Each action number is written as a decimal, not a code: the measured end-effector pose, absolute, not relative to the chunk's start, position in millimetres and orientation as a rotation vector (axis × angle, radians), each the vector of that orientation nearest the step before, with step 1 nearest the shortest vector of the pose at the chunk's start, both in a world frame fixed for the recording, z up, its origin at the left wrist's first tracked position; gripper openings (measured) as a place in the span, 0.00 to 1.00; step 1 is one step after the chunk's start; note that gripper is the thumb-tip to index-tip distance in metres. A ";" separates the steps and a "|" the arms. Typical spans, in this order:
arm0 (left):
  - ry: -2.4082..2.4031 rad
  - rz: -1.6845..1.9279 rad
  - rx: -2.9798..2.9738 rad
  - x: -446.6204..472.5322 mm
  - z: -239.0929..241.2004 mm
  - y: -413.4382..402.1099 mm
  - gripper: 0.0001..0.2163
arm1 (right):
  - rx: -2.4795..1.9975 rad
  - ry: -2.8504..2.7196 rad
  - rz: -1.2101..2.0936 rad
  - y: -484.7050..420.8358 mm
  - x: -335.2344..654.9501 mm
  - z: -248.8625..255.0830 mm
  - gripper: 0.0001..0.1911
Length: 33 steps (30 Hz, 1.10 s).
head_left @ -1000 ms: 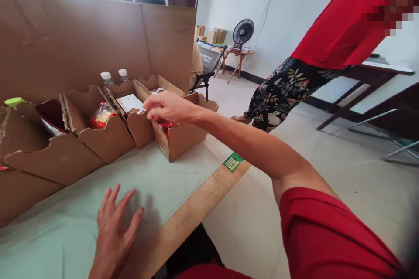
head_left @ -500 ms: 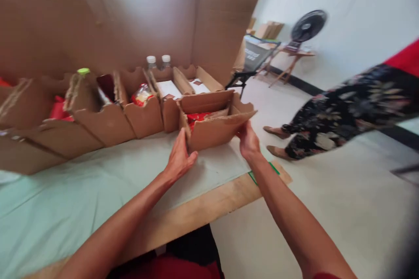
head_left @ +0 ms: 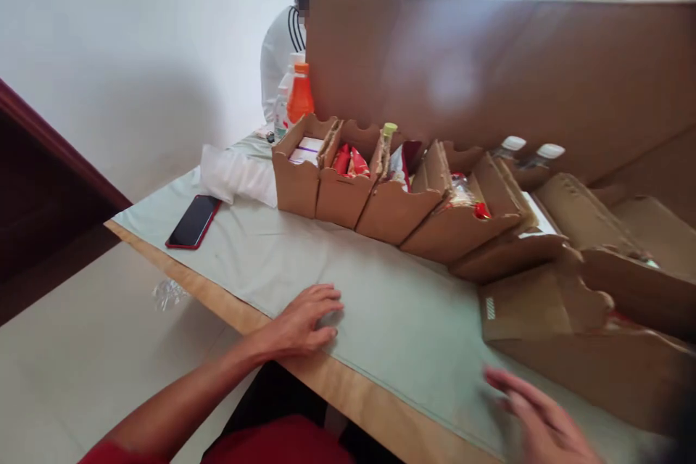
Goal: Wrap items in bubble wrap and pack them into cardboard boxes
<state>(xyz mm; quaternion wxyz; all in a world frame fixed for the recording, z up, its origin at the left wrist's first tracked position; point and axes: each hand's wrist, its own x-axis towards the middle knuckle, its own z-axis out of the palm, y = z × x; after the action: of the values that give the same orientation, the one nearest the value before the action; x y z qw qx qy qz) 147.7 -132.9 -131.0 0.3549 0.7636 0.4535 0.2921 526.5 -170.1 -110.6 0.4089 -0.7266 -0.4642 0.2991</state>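
My left hand (head_left: 304, 320) is over the green cloth (head_left: 375, 312) near the table's front edge, fingers apart, holding nothing. At the lower right my right hand (head_left: 544, 417), partly blurred, holds nothing; its fingers stretch toward the cardboard box (head_left: 565, 362) standing in front of the row, with a small gap between. That box is open at the top, and a bit of red shows inside. Behind it runs a row of open cardboard boxes. One holds red packets (head_left: 351, 162), another small white boxes (head_left: 307, 150), another a clear and red package (head_left: 465, 192).
A phone (head_left: 193, 222) and white plastic wrap (head_left: 239, 175) lie on the left of the table. An orange bottle (head_left: 300, 94) stands behind the row. A tall cardboard panel (head_left: 489, 65) rises at the back. Beyond it is a person in white (head_left: 277, 61).
Both hands have let go of the cardboard box, which stands on the table. My view has swung left, bringing in the phone, plastic wrap and orange bottle; the fan and other person's legs are out of view.
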 end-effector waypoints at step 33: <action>0.898 1.392 1.077 117.6 -150.1 -151.7 0.17 | -0.778 -1.974 1.035 42.2 27.9 -16.2 0.11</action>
<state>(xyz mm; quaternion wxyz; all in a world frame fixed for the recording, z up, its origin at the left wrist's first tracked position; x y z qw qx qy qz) 117.6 -151.7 -150.1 0.5504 0.4551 0.3794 0.5882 27.9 42.2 -16.2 0.3807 -0.3047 -0.7732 0.4055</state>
